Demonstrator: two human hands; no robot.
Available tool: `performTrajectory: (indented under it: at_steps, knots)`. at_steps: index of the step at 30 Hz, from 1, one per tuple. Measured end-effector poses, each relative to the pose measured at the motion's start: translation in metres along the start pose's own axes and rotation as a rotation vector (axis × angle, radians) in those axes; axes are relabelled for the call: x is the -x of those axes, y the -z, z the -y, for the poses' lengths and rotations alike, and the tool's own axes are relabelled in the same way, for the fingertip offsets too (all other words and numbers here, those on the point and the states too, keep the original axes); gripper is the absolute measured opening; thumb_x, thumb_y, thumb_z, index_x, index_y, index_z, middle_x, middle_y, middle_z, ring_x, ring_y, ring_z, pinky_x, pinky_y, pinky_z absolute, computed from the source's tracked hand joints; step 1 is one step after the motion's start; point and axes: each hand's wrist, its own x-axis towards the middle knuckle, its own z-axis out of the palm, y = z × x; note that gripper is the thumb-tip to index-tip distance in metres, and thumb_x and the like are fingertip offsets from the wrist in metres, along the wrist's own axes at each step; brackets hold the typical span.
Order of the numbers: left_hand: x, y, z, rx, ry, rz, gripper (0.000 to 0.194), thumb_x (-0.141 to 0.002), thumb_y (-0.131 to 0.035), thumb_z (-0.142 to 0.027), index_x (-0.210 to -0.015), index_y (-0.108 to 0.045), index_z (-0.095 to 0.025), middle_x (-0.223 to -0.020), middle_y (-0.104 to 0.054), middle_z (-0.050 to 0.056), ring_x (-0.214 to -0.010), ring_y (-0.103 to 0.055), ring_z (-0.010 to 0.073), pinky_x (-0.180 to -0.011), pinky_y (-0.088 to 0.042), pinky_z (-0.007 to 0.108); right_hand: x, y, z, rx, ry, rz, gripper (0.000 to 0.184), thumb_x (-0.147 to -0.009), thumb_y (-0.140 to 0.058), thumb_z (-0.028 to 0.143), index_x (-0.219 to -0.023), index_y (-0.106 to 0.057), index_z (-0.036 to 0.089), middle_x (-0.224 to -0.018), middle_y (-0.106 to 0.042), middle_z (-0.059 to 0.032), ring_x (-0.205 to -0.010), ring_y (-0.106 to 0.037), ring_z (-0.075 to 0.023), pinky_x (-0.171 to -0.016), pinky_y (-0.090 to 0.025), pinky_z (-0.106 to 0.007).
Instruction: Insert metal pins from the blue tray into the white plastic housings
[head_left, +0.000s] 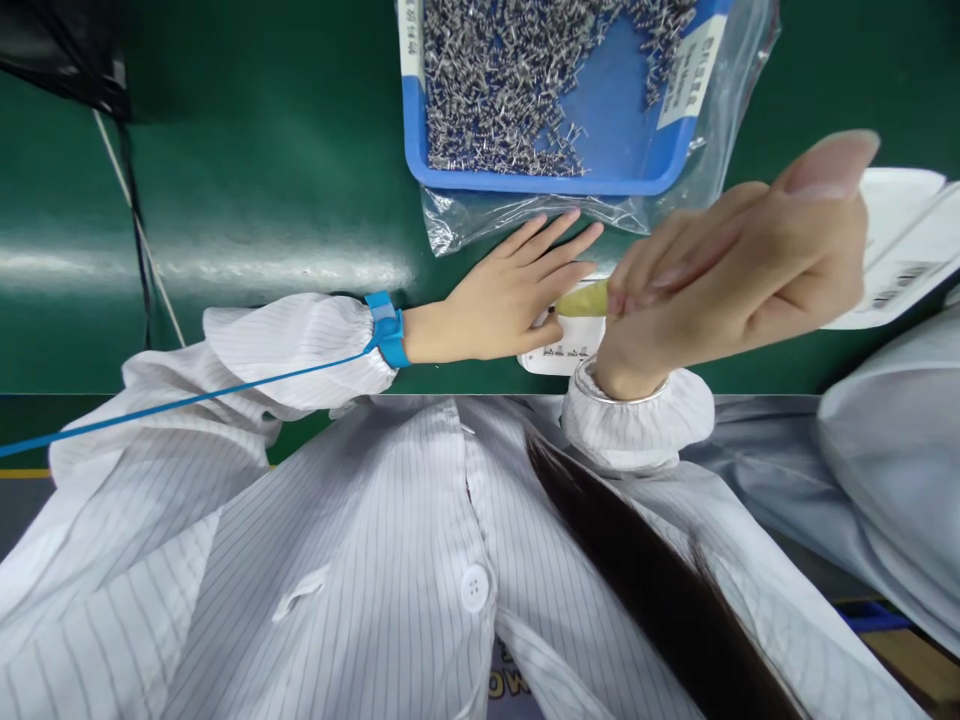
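Note:
My left hand is stretched out flat over the green table, palm down, fingers spread. A blue wrist strap with a cord circles that wrist. Close to its thumb and index finger is a yellow finger cot. My right hand is closed at the other end of the cot, fingers curled and thumb raised toward the camera. Whether a finger is inside the cot, I cannot tell. Partly under the hands lies a white printed card or packet.
Ahead sits a blue tray of small metal pins, on a clear plastic bag. White labelled packets lie at right, near another person's grey sleeve. A black object and cables are at left.

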Motion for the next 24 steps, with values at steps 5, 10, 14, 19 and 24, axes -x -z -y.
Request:
performTrajectory:
  at_steps: [5,10,14,19,24]
  knots:
    - [0.0,0.001,0.001,0.006,-0.021,-0.01,0.066,-0.095,-0.038,-0.049,-0.154,-0.03,-0.022,-0.167,-0.025,0.007,-0.157,-0.01,0.0387,-0.125,-0.008,0.065,-0.003,0.022,-0.004,0.022,-0.099,0.226,0.039,-0.099,-0.033,0.03,-0.06,-0.033,0.027,-0.051,-0.032,0.0032,-0.04,-0.045,-0.0097,-0.044,-0.047,-0.031]
    - [0.0,0.002,0.0,0.001,-0.023,-0.007,0.066,-0.096,-0.036,-0.05,-0.155,-0.028,-0.021,-0.167,-0.023,0.008,-0.156,-0.01,0.0401,-0.123,-0.008,0.068,-0.009,0.053,-0.016,0.017,-0.065,0.399,0.041,-0.102,-0.026,0.036,-0.068,-0.048,0.029,-0.054,-0.039,0.0023,-0.042,-0.051,-0.0134,-0.044,-0.049,-0.034]
    - [0.0,0.001,0.0,-0.013,-0.018,0.004,0.067,-0.097,-0.038,-0.054,-0.154,-0.031,-0.019,-0.167,-0.022,0.009,-0.156,-0.009,0.0399,-0.124,-0.007,0.067,-0.014,0.063,-0.029,-0.051,0.035,0.506,0.055,-0.103,-0.013,0.04,-0.076,-0.058,0.026,-0.056,-0.04,0.0006,-0.049,-0.06,-0.0157,-0.045,-0.046,-0.032]
    - [0.0,0.001,0.001,-0.006,-0.021,0.016,0.068,-0.097,-0.036,-0.055,-0.155,-0.029,-0.02,-0.168,-0.019,0.008,-0.157,-0.007,0.0387,-0.124,-0.006,0.067,-0.016,0.061,-0.028,-0.13,-0.013,0.523,0.048,-0.104,-0.022,0.042,-0.077,-0.059,0.029,-0.056,-0.041,0.0025,-0.048,-0.059,-0.0147,-0.047,-0.049,-0.033]
    - [0.0,0.0,0.0,0.008,-0.02,0.0,0.066,-0.096,-0.037,-0.05,-0.155,-0.03,-0.02,-0.168,-0.021,0.007,-0.157,-0.007,0.0386,-0.125,-0.006,0.067,-0.009,0.05,-0.019,0.036,-0.057,0.466,0.046,-0.102,-0.024,0.05,-0.079,-0.059,0.03,-0.055,-0.036,0.0024,-0.044,-0.056,-0.016,-0.045,-0.05,-0.036]
